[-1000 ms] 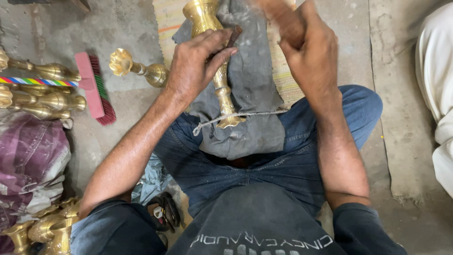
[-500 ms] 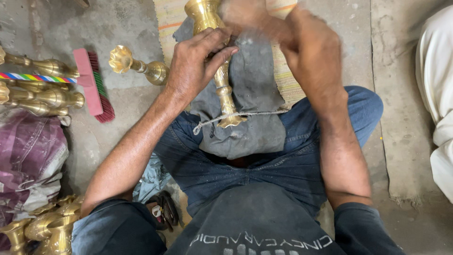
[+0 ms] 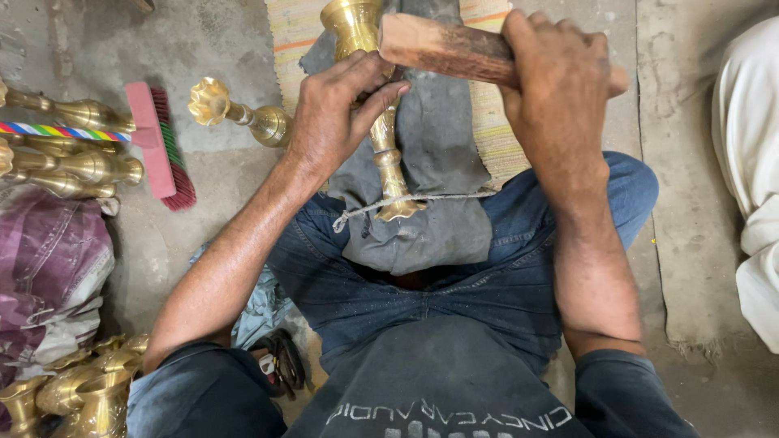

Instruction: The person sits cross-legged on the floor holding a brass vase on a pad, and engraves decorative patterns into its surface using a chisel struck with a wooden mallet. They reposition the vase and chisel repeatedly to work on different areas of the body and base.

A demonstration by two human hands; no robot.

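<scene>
Concrete floor (image 3: pixel 203 49), grey cloth (image 3: pixel 438 138) on lap: left hand (image 3: pixel 337 113) clamped round brass stem (image 3: pixel 388 158) (string-tied base); right hand (image 3: pixel 556 89) fisted on wooden block (image 3: pixel 446 49), just above it.

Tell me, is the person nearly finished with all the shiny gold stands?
Hard to say. Some brass stands lie piled at the left and more sit near the knee; which are finished cannot be told. In hand: the left hand grips a brass stand on a grey cloth, while the right hand holds a wooden block against it.

Soft even daylight, sharp focus
</scene>
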